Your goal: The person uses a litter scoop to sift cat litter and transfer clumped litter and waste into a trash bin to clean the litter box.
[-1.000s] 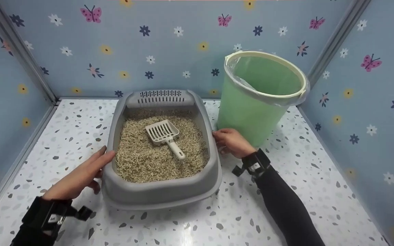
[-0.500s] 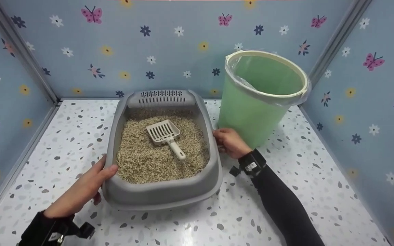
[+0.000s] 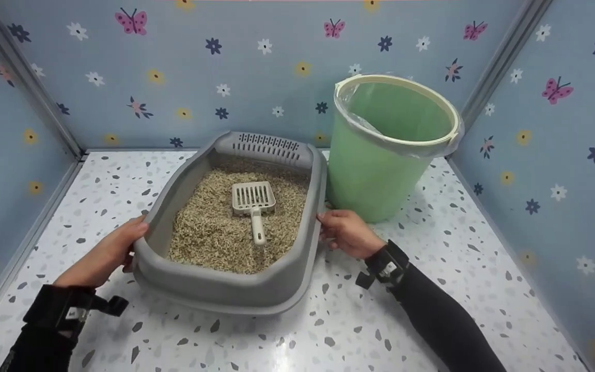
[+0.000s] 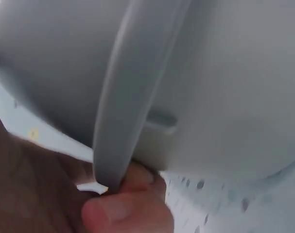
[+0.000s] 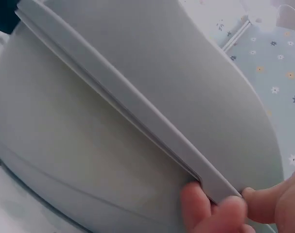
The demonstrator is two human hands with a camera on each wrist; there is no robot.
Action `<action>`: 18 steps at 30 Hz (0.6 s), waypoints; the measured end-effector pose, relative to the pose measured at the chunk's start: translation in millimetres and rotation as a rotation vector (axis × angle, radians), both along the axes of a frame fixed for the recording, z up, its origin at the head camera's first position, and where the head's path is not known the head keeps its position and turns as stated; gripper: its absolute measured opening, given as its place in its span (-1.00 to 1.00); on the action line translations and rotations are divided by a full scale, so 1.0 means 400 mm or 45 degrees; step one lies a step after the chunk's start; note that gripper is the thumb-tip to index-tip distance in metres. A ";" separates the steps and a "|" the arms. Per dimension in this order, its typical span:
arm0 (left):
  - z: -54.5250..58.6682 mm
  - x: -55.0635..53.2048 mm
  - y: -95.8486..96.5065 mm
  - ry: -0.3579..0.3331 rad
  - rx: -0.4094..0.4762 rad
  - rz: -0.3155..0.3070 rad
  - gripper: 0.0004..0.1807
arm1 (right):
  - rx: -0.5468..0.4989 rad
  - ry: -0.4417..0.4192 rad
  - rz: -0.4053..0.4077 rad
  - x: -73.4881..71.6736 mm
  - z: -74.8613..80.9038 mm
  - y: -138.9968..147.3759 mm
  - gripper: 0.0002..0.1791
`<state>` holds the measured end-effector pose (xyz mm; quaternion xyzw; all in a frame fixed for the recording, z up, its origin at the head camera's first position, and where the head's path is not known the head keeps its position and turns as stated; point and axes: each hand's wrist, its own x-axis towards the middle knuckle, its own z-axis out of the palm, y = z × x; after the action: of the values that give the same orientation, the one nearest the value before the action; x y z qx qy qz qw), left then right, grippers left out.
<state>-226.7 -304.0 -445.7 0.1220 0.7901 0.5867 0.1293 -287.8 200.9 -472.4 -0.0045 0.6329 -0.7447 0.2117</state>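
A grey litter box (image 3: 209, 292) stands turned at an angle on the speckled surface, its slotted end at the back. Tan litter pellets (image 3: 202, 237) fill its bottom. On them lies a beige slotted litter scoop (image 3: 257, 225), handle toward the front. My left hand (image 3: 104, 253) grips the box at its front left; the left wrist view shows fingers (image 4: 137, 211) curled round a ledge (image 4: 130, 92) that projects from its wall. At the right side, my right hand (image 3: 349, 233) pinches the same kind of ledge (image 5: 137, 107) between thumb and fingers (image 5: 225, 213).
A green bin (image 3: 372, 181) with a cream rim and clear plastic liner (image 3: 359, 121) stands close beside the box at the back right. Blue patterned panels (image 3: 256, 67) enclose the white speckled surface (image 3: 411, 310) at the back and both sides.
The litter box has turned clockwise: its back end swung right toward the bin, its front end left. The scoop turned with it. My left hand moved up and left along with the box.
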 end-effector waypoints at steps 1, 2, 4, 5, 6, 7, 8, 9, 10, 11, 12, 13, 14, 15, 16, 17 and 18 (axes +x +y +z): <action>0.002 0.003 -0.002 -0.005 -0.017 0.022 -0.41 | 0.000 -0.004 0.010 -0.003 0.001 0.001 -0.83; 0.003 0.011 -0.002 -0.017 -0.037 0.048 -0.40 | -0.006 -0.008 0.015 -0.010 0.001 0.002 -0.83; 0.006 0.039 0.004 -0.064 -0.086 0.109 -0.34 | -0.027 -0.006 -0.001 -0.029 0.001 0.006 -0.82; 0.006 0.055 0.009 -0.090 -0.113 0.138 -0.30 | -0.042 -0.002 -0.022 -0.042 0.000 0.008 -0.81; 0.005 0.072 0.015 -0.119 -0.133 0.172 -0.26 | -0.061 0.000 -0.046 -0.055 -0.001 0.010 -0.80; 0.004 0.089 0.021 -0.145 -0.157 0.199 -0.20 | -0.082 0.005 -0.067 -0.067 -0.003 0.010 -0.78; 0.004 0.104 0.029 -0.170 -0.175 0.229 -0.17 | -0.106 0.004 -0.090 -0.078 -0.004 0.009 -0.77; 0.004 0.116 0.037 -0.195 -0.191 0.257 -0.13 | -0.124 0.006 -0.110 -0.086 -0.004 0.008 -0.75; 0.004 0.125 0.045 -0.211 -0.200 0.284 -0.09 | -0.140 0.006 -0.128 -0.091 -0.006 0.006 -0.73; 0.005 0.129 0.052 -0.213 -0.207 0.306 -0.05 | -0.157 0.006 -0.147 -0.095 -0.007 0.004 -0.72; 0.007 0.131 0.057 -0.206 -0.212 0.327 -0.02 | -0.169 0.010 -0.159 -0.095 -0.007 0.001 -0.71; 0.008 0.130 0.061 -0.197 -0.214 0.348 -0.01 | -0.181 0.016 -0.167 -0.093 -0.009 -0.002 -0.69; 0.009 0.126 0.062 -0.187 -0.217 0.370 0.00 | -0.189 0.020 -0.176 -0.088 -0.010 -0.004 -0.68; 0.009 0.121 0.059 -0.170 -0.225 0.384 -0.02 | -0.190 0.025 -0.180 -0.082 -0.011 -0.007 -0.68; 0.007 0.115 0.054 -0.151 -0.230 0.400 -0.03 | -0.192 0.022 -0.177 -0.075 -0.011 -0.011 -0.68; 0.004 0.106 0.044 -0.127 -0.233 0.418 -0.04 | -0.198 0.022 -0.165 -0.067 -0.012 -0.017 -0.69; 0.002 0.096 0.032 -0.109 -0.235 0.433 -0.04 | -0.205 0.019 -0.140 -0.057 -0.012 -0.023 -0.70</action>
<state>-188.3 -291.1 -445.0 -0.0505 0.8436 0.5297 0.0725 -310.8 191.6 -477.4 0.0076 0.5717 -0.8037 0.1648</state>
